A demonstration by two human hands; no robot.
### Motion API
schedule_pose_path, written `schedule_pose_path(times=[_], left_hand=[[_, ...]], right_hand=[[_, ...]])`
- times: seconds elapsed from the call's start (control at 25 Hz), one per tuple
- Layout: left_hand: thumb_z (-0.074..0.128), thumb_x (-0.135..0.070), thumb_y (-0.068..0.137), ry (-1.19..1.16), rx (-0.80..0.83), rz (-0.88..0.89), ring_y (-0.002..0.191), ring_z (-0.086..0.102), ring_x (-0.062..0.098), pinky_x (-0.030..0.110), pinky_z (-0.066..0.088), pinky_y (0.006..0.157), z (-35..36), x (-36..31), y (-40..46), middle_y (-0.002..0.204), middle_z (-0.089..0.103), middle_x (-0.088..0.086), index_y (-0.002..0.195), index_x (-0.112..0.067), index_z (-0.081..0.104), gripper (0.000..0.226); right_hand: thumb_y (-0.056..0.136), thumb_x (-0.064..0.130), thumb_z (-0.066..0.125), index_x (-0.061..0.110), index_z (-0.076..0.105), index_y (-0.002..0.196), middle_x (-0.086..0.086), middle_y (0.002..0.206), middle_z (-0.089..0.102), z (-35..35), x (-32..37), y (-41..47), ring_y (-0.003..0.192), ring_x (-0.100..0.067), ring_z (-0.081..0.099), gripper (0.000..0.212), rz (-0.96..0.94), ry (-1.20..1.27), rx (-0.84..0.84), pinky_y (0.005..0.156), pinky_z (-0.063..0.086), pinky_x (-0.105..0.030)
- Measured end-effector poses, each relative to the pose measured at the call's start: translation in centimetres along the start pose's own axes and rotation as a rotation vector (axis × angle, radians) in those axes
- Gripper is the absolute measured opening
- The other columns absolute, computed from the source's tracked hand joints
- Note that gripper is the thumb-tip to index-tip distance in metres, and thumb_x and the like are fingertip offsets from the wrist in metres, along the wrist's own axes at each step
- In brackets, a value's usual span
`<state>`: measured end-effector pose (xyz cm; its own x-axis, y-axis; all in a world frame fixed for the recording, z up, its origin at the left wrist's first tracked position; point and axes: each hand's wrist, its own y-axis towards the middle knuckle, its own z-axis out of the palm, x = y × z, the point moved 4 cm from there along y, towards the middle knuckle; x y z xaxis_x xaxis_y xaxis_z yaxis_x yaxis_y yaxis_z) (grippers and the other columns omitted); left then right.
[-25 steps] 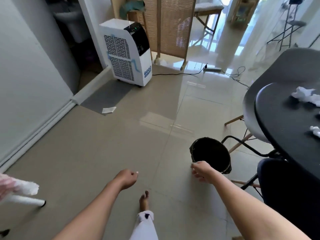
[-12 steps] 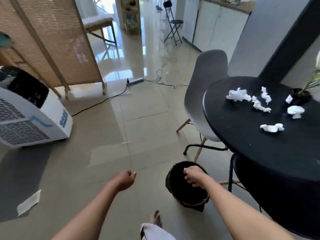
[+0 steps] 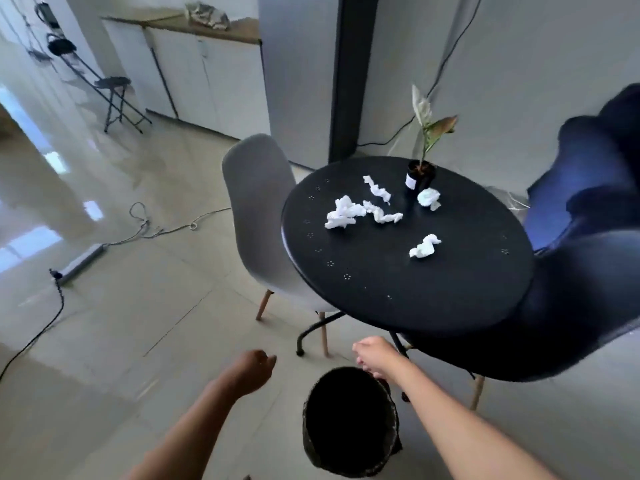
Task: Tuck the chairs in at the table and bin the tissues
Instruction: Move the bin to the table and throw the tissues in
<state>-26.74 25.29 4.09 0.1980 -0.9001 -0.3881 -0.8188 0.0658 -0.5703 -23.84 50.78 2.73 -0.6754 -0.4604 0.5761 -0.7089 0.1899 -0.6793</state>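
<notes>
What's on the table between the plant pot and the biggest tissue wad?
A long twisted tissue lies between the pot and the wad, seen in the head view.

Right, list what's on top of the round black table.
Five crumpled white tissues and a small potted plant in a black pot. The patch of tabletop behind the pot is hidden.
</notes>
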Motion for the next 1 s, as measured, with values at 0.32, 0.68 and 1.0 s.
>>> schedule_pose_path(times=[0.32, 0.68, 1.0], left_hand=[[0.036, -0.034, 0.098, 0.262, -0.010, 0.392, 0.103, 0.061, 0.033, 0.032, 0.045, 0.092, -9.6, -7.8, 9.5, 0.096, 0.066, 0.016, 0.068, -0.007, 0.051, 0.043], [0.049, -0.035, 0.092, 0.250, -0.072, 0.738, 0.109, 0.058, 0.031, 0.035, 0.046, 0.095, -15.1, -19.8, 18.3, 0.120, 0.057, 0.012, 0.118, -0.008, 0.054, 0.038], [0.070, -0.054, 0.071, 0.685, 0.054, 0.906, 0.145, 0.016, 0.025, 0.044, 0.043, 0.107, -16.0, -27.7, 25.5, 0.159, 0.004, -0.003, 0.148, -0.041, 0.006, 0.101]], right_hand=[[0.082, 0.030, 0.048, 0.012, 0.064, 0.080, 0.005, 0.067, 0.059, -3.7, 4.7, 1.3, 0.058, -0.010, 0.050, 0.024, 0.044, 0.260, -0.323, 0.043, 0.038, -0.014], [0.084, 0.020, 0.045, -0.006, 0.057, 0.089, -0.016, 0.070, 0.047, -13.3, 10.2, 6.5, 0.066, -0.013, 0.041, 0.030, -0.013, 0.248, -0.606, 0.061, 0.034, -0.027], [0.090, 0.019, 0.050, 0.023, 0.037, 0.141, -0.002, 0.149, 0.030, -19.9, 17.5, 15.8, 0.137, -0.024, 0.027, 0.053, -0.127, -0.435, -0.498, 0.101, 0.044, -0.040]])
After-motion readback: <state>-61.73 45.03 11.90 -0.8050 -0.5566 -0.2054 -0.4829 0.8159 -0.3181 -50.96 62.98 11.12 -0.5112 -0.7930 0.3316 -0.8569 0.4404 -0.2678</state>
